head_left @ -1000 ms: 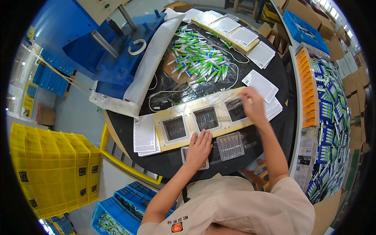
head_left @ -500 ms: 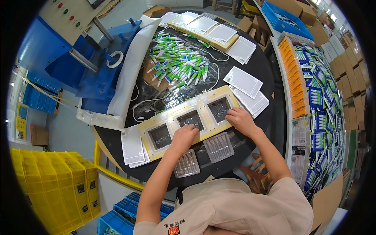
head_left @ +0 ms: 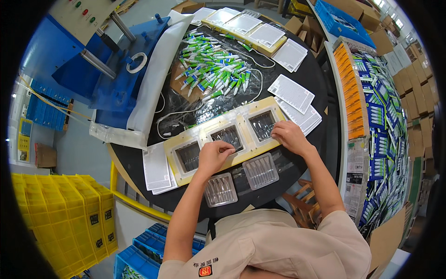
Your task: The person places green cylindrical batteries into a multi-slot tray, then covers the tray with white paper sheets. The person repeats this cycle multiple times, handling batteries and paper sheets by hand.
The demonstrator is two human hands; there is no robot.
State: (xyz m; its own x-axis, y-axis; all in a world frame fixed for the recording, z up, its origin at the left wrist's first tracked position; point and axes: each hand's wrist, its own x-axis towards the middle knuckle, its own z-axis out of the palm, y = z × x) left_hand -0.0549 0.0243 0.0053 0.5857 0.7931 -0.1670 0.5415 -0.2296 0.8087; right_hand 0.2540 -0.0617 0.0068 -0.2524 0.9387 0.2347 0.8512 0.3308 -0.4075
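Frame (head_left: 245,130): position and condition?

Yellow-edged, with three windows; it lies slanted on the round black table (head_left: 244,199), in front of the person. Ribbed clear plastic (head_left: 261,125) shows in the windows, and no tubes can be made out there

And the hands?

Left hand (head_left: 215,157) is over the near side by the middle window, fingers bunched and curled; whether it pinches anything, I cannot tell. Right hand (head_left: 289,135) has bent fingers at the right window's outer edge; whether it grips the plastic, I cannot tell either

Progress?

Partial, in my judgement: windows apparently lined, but no card covers any of them. Two clear trays (head_left: 220,189) lie loose nearby, unfilled. Green-and-white tubes (head_left: 216,65) lie heaped beyond; printed cards (head_left: 291,93) lie beside the frame. A far frame (head_left: 258,46) does carry cards

Labels?

Card print is too small to read. Shirt (head_left: 265,237) bears dark characters and a red badge (head_left: 205,270); packs (head_left: 385,135) at right have blue-and-green printing, wording not recorded
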